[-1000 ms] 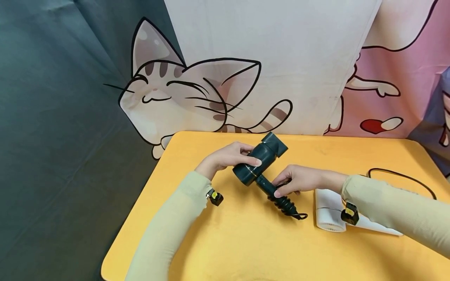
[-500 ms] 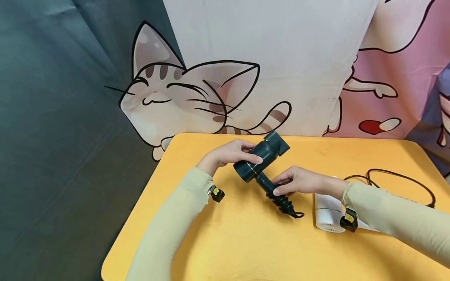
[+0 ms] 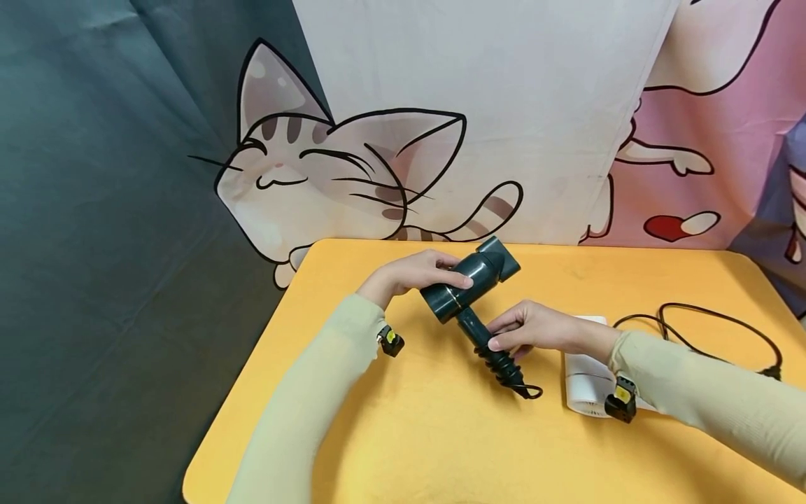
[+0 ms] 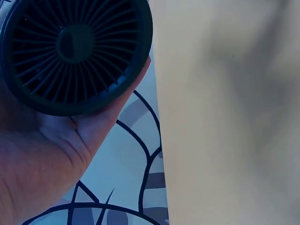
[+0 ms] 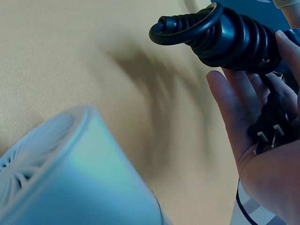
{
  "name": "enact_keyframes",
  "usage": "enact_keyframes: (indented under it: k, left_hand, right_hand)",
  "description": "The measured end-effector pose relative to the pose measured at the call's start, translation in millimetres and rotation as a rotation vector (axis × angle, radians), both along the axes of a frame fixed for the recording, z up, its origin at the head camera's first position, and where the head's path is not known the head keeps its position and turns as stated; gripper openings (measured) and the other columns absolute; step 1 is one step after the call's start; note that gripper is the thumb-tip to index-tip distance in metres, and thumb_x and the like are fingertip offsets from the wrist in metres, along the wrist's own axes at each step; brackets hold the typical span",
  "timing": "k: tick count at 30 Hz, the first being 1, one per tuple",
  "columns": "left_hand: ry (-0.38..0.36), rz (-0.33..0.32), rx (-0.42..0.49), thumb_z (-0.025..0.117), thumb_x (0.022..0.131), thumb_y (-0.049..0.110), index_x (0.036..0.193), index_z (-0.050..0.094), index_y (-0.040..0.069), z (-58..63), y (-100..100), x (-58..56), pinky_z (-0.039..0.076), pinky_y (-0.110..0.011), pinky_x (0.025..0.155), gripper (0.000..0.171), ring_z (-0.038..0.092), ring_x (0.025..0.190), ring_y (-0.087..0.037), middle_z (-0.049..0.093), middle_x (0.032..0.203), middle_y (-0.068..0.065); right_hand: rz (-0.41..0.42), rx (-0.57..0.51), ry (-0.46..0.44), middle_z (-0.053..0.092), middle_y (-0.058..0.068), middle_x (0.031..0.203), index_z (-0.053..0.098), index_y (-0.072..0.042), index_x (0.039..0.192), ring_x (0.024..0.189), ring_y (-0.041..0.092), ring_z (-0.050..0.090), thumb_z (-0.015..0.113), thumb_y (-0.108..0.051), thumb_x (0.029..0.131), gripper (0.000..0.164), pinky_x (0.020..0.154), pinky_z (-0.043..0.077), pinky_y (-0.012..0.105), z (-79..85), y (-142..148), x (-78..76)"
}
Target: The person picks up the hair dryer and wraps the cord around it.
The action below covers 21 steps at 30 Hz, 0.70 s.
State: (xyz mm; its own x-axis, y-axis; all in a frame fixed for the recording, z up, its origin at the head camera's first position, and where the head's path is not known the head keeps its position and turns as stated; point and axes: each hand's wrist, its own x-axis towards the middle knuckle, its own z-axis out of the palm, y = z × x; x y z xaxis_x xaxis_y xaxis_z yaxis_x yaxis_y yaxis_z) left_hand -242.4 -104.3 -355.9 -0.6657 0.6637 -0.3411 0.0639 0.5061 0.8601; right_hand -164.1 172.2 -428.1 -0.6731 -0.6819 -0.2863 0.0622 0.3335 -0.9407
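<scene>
We are gripping the hair dryer in our left hand, probably to steady it, while our right hand is pinching its handle and cradling the plug.

Your right sleeve partly hides the white hair dryer on your right; the left wrist view crops the dark green hair dryer.

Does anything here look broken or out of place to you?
I see no damage or spill. The only untidy bit: a black cord lies loosely looped on the table, while the dark hair dryer has its cord coiled round its handle.
</scene>
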Motion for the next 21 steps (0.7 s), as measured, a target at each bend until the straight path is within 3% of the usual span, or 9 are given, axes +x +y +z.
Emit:
enact_keyframes:
  k: [5, 9, 17, 21]
  left_hand:
    - [0.031, 0.032, -0.028, 0.072, 0.099, 0.045, 0.152, 0.059, 0.011, 1.6, -2, -1.6, 0.061, -0.035, 0.091, 0.065, 0.073, 0.102, -0.022, 0.074, 0.123, -0.008]
    - [0.079, 0.109, -0.030, 0.070, 0.099, 0.051, 0.159, 0.053, 0.020, 3.7, -9, 0.1, 0.060, -0.036, 0.094, 0.069, 0.069, 0.115, -0.020, 0.065, 0.143, -0.005]
    - [0.169, 0.274, 0.160, 0.071, 0.103, 0.041, 0.162, 0.049, 0.021, 11.6, -37, 10.9, 0.055, -0.043, 0.109, 0.066, 0.060, 0.136, -0.020, 0.060, 0.153, -0.002]
    - [0.225, 0.351, 0.196, 0.071, 0.104, 0.038, 0.163, 0.047, 0.019, 7.0, -55, 21.5, 0.052, -0.044, 0.112, 0.066, 0.059, 0.138, -0.021, 0.057, 0.155, -0.002]
  right_hand:
    - [-0.003, -0.016, 0.009, 0.079, 0.013, 0.117, 0.070, 0.005, 0.135, 0.094, 0.024, 0.076, 0.079, -0.023, 0.099, 0.046, 0.082, 0.066, 0.047, -0.3, -2, 0.2]
    - [-0.017, -0.028, 0.006, 0.079, 0.014, 0.116, 0.070, 0.006, 0.135, 0.096, 0.025, 0.077, 0.077, -0.023, 0.101, 0.045, 0.082, 0.066, 0.048, -0.1, -3, -2.0]
    - [-0.148, -0.033, -0.009, 0.078, 0.014, 0.119, 0.063, 0.010, 0.141, 0.099, 0.024, 0.077, 0.075, -0.021, 0.101, 0.052, 0.085, 0.065, 0.047, 5.5, -1, -17.4]
    - [-0.193, -0.053, -0.013, 0.079, 0.014, 0.117, 0.062, 0.010, 0.142, 0.103, 0.023, 0.076, 0.073, -0.021, 0.103, 0.051, 0.085, 0.065, 0.044, 5.0, -5, -28.5]
